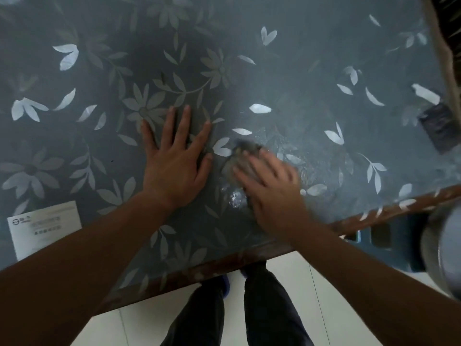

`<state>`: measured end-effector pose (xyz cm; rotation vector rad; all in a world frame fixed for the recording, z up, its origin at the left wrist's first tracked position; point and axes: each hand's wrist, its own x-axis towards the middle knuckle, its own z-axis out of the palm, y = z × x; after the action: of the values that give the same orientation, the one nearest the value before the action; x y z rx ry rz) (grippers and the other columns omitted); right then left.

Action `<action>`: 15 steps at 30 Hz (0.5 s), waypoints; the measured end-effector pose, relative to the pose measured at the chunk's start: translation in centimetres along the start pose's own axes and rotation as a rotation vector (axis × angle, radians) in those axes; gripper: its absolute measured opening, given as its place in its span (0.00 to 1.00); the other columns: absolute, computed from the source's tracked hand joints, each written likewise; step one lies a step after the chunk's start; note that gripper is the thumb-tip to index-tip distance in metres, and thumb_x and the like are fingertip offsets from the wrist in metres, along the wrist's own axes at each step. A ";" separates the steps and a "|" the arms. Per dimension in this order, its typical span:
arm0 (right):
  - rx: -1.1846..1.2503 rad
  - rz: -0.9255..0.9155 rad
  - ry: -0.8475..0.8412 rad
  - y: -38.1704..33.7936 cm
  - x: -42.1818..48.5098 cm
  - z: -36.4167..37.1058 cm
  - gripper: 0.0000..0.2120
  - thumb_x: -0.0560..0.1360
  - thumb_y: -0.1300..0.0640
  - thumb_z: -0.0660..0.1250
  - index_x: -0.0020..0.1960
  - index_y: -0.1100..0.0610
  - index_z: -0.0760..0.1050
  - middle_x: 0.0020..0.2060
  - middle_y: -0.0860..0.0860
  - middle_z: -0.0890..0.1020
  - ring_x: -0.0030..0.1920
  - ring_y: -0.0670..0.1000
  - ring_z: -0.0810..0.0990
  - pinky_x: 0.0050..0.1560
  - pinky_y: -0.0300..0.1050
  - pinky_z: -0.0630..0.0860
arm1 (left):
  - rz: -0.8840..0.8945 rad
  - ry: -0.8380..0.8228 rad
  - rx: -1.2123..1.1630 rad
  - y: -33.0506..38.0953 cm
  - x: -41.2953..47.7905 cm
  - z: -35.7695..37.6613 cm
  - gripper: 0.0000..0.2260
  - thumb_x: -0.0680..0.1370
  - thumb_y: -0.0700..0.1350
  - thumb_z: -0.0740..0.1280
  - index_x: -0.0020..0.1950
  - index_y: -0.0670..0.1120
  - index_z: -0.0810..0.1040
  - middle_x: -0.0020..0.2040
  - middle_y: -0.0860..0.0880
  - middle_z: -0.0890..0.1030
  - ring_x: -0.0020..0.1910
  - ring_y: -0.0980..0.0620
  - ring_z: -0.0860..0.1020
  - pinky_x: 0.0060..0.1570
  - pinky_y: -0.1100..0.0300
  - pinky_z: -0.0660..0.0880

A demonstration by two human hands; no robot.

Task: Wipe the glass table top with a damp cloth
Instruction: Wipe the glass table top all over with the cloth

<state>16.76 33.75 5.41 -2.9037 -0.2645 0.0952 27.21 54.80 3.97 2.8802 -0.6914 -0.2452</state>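
Observation:
The glass table top point(299, 71) is blue-grey with a pale flower and leaf pattern and fills most of the view. My left hand point(175, 161) lies flat on the glass with fingers spread, holding nothing. Just to its right, my right hand point(270, 186) presses down on a grey-brown damp cloth point(243, 152), which sticks out past the fingertips. The right hand is blurred. Wet streaks and droplets point(296, 146) shine on the glass around and to the right of the cloth.
A white printed paper point(47, 226) lies at the table's near left edge. A dark rectangular object point(440, 127) sits near the right edge. A brown wooden rim point(249, 255) borders the near side. A blue stool point(394, 240) and a grey round container point(446, 248) stand below right. My legs show on white floor tiles.

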 end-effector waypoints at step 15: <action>0.026 -0.031 0.014 -0.4 -6.3 0.1 0.28 0.73 0.57 0.66 0.72 0.44 0.71 0.74 0.49 0.70 0.75 0.58 0.64 0.65 0.56 0.61 | -0.026 0.066 0.026 1.4 -2.2 -0.2 0.26 0.83 0.60 0.53 0.80 0.53 0.64 0.81 0.40 0.60 0.82 0.38 0.54 0.73 0.24 0.44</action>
<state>10.52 33.02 5.73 -2.8726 -0.3036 0.0730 24.67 54.65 4.66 2.9088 -0.6513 -0.1451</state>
